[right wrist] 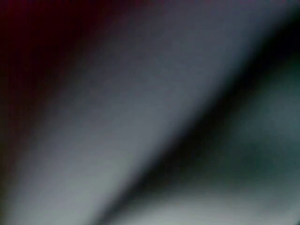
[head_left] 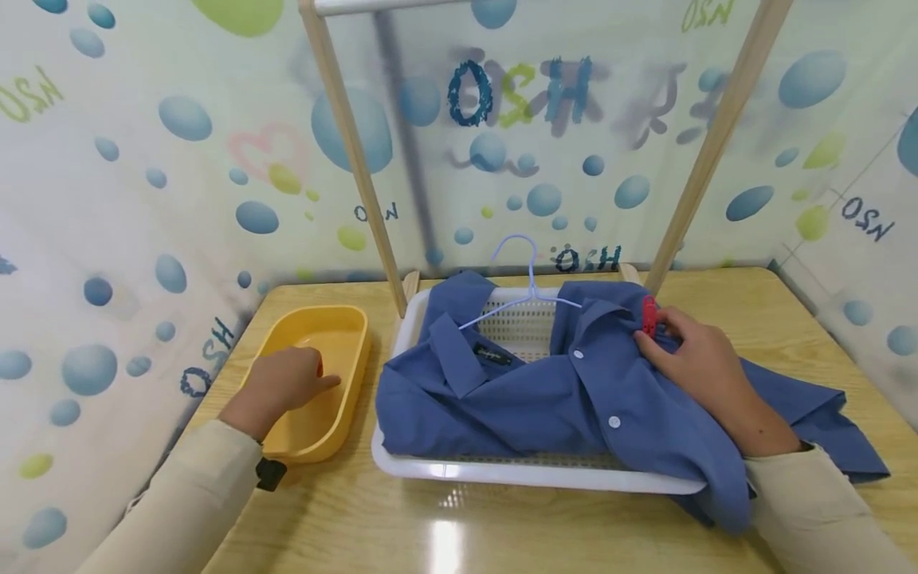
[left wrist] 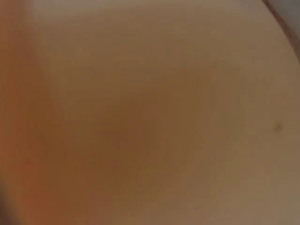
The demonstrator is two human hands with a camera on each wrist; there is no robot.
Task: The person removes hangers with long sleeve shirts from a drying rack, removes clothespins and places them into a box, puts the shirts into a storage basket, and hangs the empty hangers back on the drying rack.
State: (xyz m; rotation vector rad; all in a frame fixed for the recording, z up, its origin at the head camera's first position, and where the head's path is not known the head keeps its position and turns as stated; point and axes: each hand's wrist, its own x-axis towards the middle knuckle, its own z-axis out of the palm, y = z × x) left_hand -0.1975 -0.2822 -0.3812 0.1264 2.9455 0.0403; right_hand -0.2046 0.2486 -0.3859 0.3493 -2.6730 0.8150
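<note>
A blue button-up shirt (head_left: 502, 414) lies bunched over a white plastic basket (head_left: 473, 470), a pale lilac hanger (head_left: 532, 279) at its collar. At the shirt's right shoulder my right hand (head_left: 706, 375) pinches a red clothespin (head_left: 649, 316) between thumb and fingers, close against the cloth. My left hand (head_left: 287, 387) is over the yellow tub (head_left: 358, 383), fingers curled and thumb pointing right. A small red piece (head_left: 319, 365), mostly hidden, shows in those fingers. Both wrist views are blurred; the left one shows only brownish-orange surfaces.
A wooden frame with two slanting posts (head_left: 358, 159) and a white top bar (head_left: 387, 5) rises behind the basket. Spotted sheeting covers the walls around the wooden table (head_left: 344, 526). The shirt's sleeve (head_left: 825, 422) spreads over the table at the right.
</note>
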